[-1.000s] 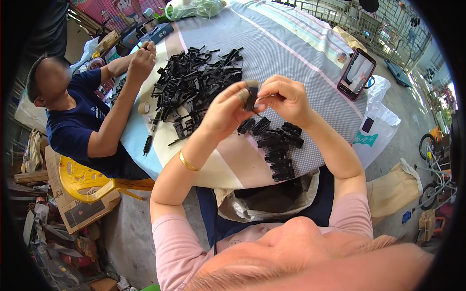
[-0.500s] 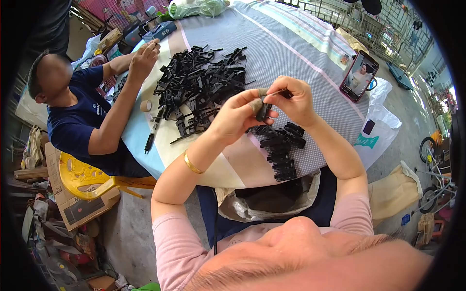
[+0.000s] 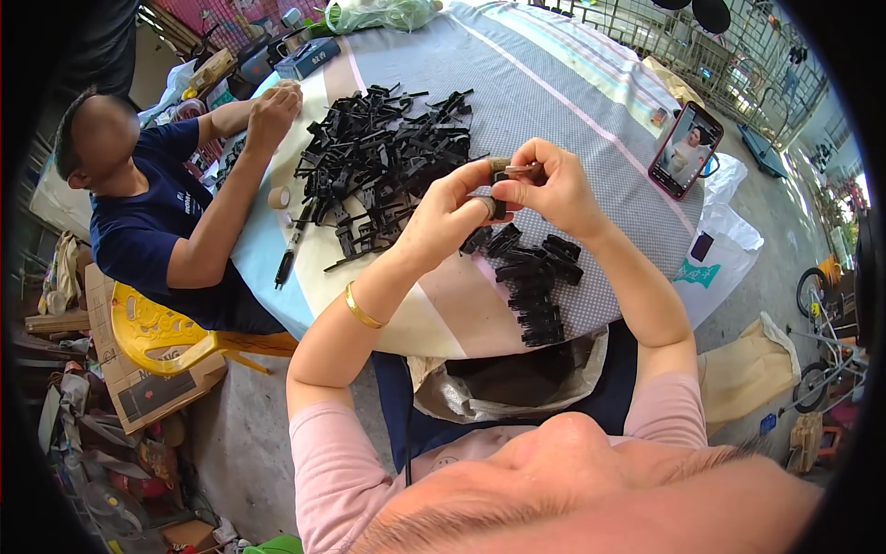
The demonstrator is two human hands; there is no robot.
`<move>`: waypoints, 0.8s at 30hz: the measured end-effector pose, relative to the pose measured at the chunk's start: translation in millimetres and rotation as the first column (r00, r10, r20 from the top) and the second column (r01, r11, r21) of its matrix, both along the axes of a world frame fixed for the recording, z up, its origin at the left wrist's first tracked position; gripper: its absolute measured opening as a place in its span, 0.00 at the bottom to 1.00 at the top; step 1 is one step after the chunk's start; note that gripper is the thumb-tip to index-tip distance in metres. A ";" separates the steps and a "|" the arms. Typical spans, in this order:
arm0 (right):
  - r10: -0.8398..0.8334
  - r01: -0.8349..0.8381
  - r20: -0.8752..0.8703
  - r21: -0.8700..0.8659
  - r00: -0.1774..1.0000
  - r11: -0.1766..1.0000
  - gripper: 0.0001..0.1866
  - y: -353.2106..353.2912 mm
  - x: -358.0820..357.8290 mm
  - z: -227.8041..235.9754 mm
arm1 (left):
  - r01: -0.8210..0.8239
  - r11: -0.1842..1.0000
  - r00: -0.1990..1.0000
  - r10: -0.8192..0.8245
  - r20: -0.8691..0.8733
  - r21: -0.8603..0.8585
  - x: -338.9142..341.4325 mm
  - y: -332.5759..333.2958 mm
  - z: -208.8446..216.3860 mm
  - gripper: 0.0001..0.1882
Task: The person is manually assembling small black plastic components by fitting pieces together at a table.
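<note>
Head view: left hand point(image 3: 445, 220) clamped by thumb and forefinger on a small black piece point(image 3: 499, 210), held above the table; the right hand point(image 3: 561, 189) meets it, thumb and forefinger pinched on a thin, light-edged strip point(image 3: 522, 169). Whether strip and piece touch, cannot tell; fingers hide the join.

Handling, my judgement: brace the fingertips against each other, keep the piece square, press lightly and evenly rather than twist (slender parts look apt to snap).

Materials, clock centred on the hands, twelve at top. Coverings point(image 3: 485, 205) on left digits: drab, wrapped, cloth-like. Five o'clock, near: cluster point(image 3: 531, 288) of chunky black pieces, partly in a row, ribbed, probably plastic. Ten o'clock: heap point(image 3: 388, 148) of spindly black parts, tangled, matt, bar-like. Nine: tape roll point(image 3: 280, 197), a tan ring; slim dark tool point(image 3: 286, 263) nearer eight. Six: sack point(image 3: 448, 399), woven-looking, mouth gaping. Between two and three: phone point(image 3: 686, 150), propped upright. Under all, patterned tablecloth point(image 3: 544, 78), dotted grey-blue, pink-striped. Beyond the heap, ten o'clock, a co-worker's hands point(image 3: 275, 115), raised together.
</note>
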State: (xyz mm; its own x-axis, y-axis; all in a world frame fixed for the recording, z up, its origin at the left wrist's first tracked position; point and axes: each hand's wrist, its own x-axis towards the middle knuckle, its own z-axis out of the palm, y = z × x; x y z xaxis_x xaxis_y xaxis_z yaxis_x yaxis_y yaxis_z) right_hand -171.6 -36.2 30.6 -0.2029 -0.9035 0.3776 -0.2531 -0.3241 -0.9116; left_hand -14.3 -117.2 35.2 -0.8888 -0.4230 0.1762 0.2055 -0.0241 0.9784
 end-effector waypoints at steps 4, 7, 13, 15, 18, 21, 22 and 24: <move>0.045 -0.052 0.083 0.085 0.996 0.995 0.11 0.8 1.7 4.6 | -0.007 0.990 1.000 0.010 0.020 -0.141 -0.7 2.8 -0.7 0.22; 0.068 -0.079 0.133 0.076 0.989 0.994 0.10 1.2 -0.5 5.8 | -0.109 0.994 0.992 0.109 -0.065 0.013 -2.4 0.7 -4.4 0.20; 0.049 -0.056 0.050 0.131 0.998 0.990 0.11 3.8 5.0 9.2 | -0.208 0.975 0.975 0.201 -0.096 -0.072 -3.5 1.7 -5.0 0.17; 0.039 -0.047 0.070 0.115 0.997 0.992 0.11 4.6 8.0 8.8 | -0.240 0.962 0.969 0.229 -0.097 -0.129 -3.9 2.6 -4.5 0.16; 0.030 -0.040 0.103 0.099 0.994 0.994 0.10 5.8 14.3 9.3 | -0.299 0.941 0.951 0.280 -0.130 -0.157 -4.0 1.4 -7.8 0.15; 0.017 -0.028 0.117 0.090 0.993 0.996 0.11 6.6 21.2 6.6 | -0.355 0.913 0.927 0.317 -0.198 -0.200 -3.8 2.1 -11.2 0.12; 0.003 -0.013 0.117 0.081 0.993 0.997 0.11 6.6 22.2 4.7 | -0.414 0.857 0.907 0.358 -0.222 -0.307 -3.3 5.2 -9.8 0.11; 0.016 -0.027 0.122 0.088 0.992 0.996 0.11 6.6 21.0 2.8 | -0.465 0.786 0.885 0.394 -0.249 -0.408 -3.8 9.0 -11.0 0.11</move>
State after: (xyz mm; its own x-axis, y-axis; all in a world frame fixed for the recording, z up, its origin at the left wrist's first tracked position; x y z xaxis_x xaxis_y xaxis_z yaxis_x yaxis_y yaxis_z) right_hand -150.7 -29.7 33.4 -0.2226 -0.9370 0.2693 -0.1329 -0.2445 -0.9605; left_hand -18.1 -108.2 24.2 -0.5834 -0.5990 0.5485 0.2271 0.5281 0.8182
